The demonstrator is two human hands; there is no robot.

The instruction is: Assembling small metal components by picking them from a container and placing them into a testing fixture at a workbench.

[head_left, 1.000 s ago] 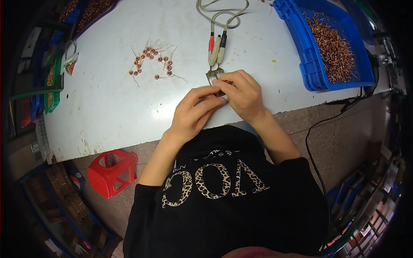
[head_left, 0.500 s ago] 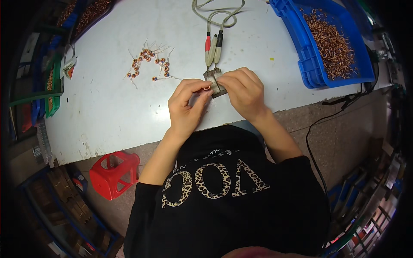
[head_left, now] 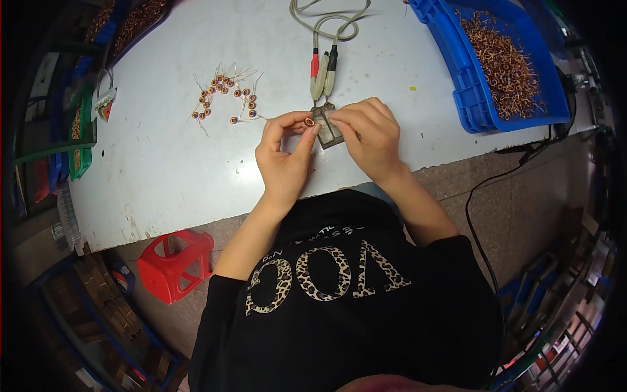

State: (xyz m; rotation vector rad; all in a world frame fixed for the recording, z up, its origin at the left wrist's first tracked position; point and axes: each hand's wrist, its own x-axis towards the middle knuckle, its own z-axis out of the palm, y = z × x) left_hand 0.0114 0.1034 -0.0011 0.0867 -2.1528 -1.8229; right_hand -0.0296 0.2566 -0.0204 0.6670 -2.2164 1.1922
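My left hand pinches a small copper-wound ring coil between thumb and fingertips, with its round face showing. Just right of it, my right hand has thumb and fingers drawn together over a small grey metal test block; whatever lies in that pinch is too fine to make out. A dark slot runs along the block. Two test clips, one with a red sleeve and one with a black sleeve, grip the block's far end. Several similar coils with thin wire leads lie to the left.
At the far right a blue bin holds a heap of copper coils. Grey cables loop at the table's back. Green-edged trays stand left. A red plastic stool is below the table's front edge.
My left hand has drawn slightly left and up from the block, and the coil now shows its round face. The right hand has shifted only slightly.
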